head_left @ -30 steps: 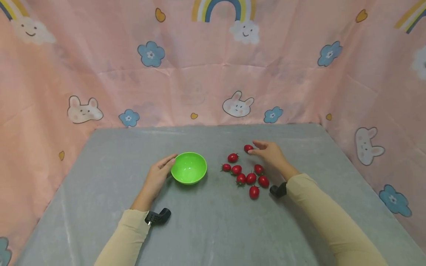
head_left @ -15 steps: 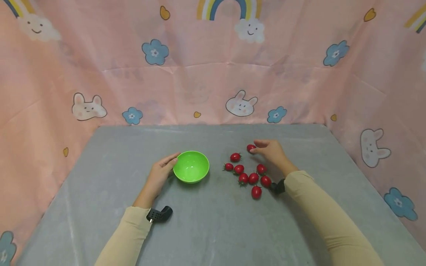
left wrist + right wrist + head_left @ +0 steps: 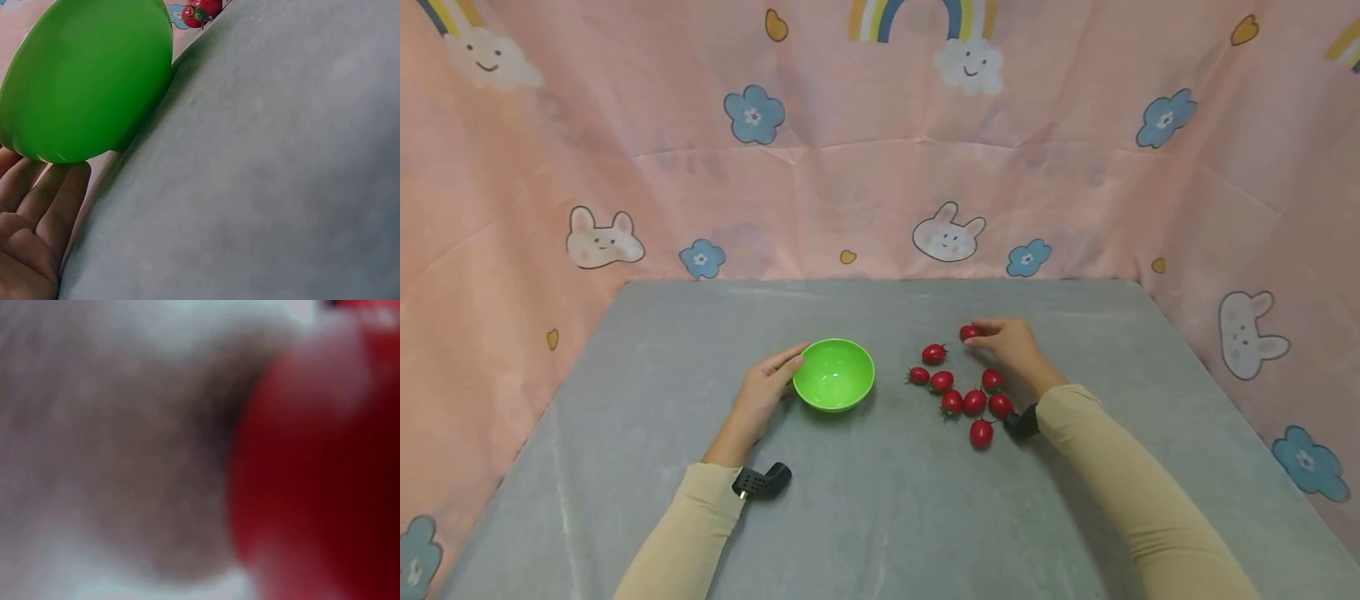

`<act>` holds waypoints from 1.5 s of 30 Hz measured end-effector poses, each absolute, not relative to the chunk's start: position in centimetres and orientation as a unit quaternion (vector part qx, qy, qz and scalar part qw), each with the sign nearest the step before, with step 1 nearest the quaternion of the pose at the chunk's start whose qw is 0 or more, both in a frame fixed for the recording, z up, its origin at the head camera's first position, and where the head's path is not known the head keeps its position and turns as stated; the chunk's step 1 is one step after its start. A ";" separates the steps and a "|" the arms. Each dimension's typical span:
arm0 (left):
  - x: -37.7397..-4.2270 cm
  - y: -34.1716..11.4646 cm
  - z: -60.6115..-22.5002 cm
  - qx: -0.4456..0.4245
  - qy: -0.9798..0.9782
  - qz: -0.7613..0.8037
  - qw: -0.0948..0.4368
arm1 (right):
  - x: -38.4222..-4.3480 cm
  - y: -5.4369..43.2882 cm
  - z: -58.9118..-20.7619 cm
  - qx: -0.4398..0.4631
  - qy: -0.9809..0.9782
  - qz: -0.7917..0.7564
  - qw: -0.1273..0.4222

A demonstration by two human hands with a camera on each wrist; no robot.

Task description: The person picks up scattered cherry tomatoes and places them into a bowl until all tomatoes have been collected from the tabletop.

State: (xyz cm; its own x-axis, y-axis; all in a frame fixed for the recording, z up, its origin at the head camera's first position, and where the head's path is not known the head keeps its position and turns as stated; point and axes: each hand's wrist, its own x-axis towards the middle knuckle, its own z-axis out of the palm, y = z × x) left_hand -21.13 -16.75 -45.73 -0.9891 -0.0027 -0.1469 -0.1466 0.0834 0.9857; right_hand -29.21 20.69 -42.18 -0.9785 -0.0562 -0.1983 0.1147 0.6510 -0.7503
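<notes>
My left hand (image 3: 756,402) is at the left side of a shiny green bowl (image 3: 835,377); its thumb lies at the rim and its fingers lie against the outer wall. In the left wrist view, fairly straight fingers (image 3: 53,197) touch the bowl's underside (image 3: 94,75). My right hand (image 3: 1011,346) pinches a red cherry tomato (image 3: 968,332) between thumb and fingers, at the far end of the group. Several more cherry tomatoes (image 3: 974,402) lie loose on the table between bowl and right forearm. One blurred tomato (image 3: 325,487) fills much of the right wrist view.
The grey table (image 3: 865,517) is bordered at the back and sides by a pink patterned cloth (image 3: 820,192). A black wrist camera (image 3: 1021,423) on the right arm sits right beside the nearest tomatoes. Another wrist camera (image 3: 763,481) hangs under the left sleeve.
The whole head view has shifted slightly. My right thumb and fingers have closed further over the far tomato. The left hand stays at the bowl.
</notes>
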 end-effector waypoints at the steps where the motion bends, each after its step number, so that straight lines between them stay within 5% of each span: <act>1: -21.1 -16.8 -45.8 -0.051 0.734 0.675 0.053 | -29.2 20.7 -42.2 0.016 0.903 -0.417 0.101; 45: -21.2 -16.9 -45.6 -0.052 0.729 0.680 0.055 | -26.8 19.8 -39.9 0.035 0.881 -0.458 0.118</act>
